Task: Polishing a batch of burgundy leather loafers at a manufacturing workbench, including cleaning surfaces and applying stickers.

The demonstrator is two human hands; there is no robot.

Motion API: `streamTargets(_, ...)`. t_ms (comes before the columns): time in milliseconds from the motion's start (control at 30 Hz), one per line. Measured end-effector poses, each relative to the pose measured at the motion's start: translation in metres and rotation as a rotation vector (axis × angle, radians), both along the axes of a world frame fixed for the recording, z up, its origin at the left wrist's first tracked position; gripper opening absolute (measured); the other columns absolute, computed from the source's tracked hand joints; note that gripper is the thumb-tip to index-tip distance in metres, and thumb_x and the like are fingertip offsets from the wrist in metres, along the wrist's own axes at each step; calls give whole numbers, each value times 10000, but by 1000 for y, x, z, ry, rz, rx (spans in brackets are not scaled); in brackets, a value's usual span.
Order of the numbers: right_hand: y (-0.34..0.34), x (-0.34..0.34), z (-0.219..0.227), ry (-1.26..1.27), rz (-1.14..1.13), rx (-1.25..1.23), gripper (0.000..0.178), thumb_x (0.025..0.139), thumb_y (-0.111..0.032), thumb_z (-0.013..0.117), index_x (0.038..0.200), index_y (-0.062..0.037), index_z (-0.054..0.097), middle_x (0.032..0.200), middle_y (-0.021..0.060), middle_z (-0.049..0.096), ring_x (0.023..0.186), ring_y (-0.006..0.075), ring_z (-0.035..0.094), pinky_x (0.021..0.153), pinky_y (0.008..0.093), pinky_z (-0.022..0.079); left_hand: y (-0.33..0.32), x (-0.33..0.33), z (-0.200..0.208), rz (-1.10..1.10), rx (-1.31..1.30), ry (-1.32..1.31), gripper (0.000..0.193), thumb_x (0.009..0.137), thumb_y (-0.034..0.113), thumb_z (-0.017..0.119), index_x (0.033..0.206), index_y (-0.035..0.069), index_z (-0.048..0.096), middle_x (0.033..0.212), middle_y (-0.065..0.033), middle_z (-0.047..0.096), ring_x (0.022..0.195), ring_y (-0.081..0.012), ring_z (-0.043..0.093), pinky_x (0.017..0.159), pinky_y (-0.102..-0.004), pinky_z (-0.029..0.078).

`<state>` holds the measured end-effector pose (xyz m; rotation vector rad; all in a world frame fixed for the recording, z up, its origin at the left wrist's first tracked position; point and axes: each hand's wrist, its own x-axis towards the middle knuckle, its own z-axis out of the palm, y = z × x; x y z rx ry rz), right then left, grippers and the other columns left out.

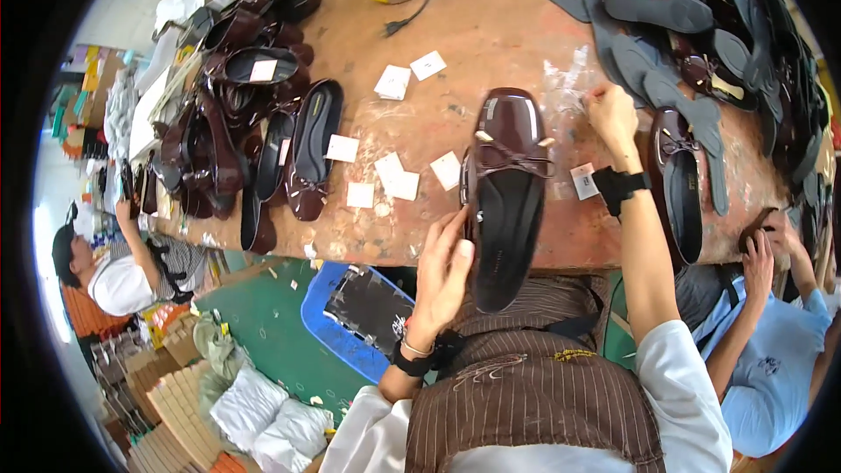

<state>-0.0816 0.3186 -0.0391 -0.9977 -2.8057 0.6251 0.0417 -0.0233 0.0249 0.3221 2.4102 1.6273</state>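
While L hand [444, 276], half-curled, holds shoe [510, 201] by L side, toe pointing away, R hand [611, 114] is farther, upper R, fingers bunched, contents unclear.

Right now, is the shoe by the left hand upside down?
No, the shoe beside the left hand has its open side facing the camera: its bow and dark inside show.

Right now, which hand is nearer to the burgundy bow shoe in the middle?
Left: the left hand is right at the left edge of the burgundy bow shoe; the right hand is apart, to its right.
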Motion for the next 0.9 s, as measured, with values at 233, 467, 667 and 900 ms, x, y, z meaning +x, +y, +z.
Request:
streamTargets(233,7,28,47,401,83,-407,120,900,-144,699,930,-29,695,801,122,733,692,167,675,643,331,510,2,-82,-21,226,-391,59,326,878,141,762,1122,-43,648,1051,-204,638,1029,-342,641,881,-422,504)
streamTargets(467,-5,54,94,636,130,-741,121,1034,-154,581,1071,-41,559,896,124,743,632,83,604,536,201,438,8,-92,-49,193,-627,137,422,768,99,835,1112,-11,618,1170,-218,552,1026,-406,606,870,-451,510)
streamTargets(667,-13,61,105,696,196,-774,138,1012,-103,594,1111,-9,584,942,134,759,647,105,657,535,207,453,7,-103,-57,163,-640,119,434,729,83,859,1084,15,617,1147,-197,561,1014,-399,632,852,-453,525)
streamTargets(900,-8,63,115,687,171,-827,127,916,-118,737,978,-7,732,1003,83,766,596,83,627,499,198,401,-4,-111,-59,311,15,-35,209,809,11,804,971,-1,672,844,-75,716,785,-171,681,767,-290,541)
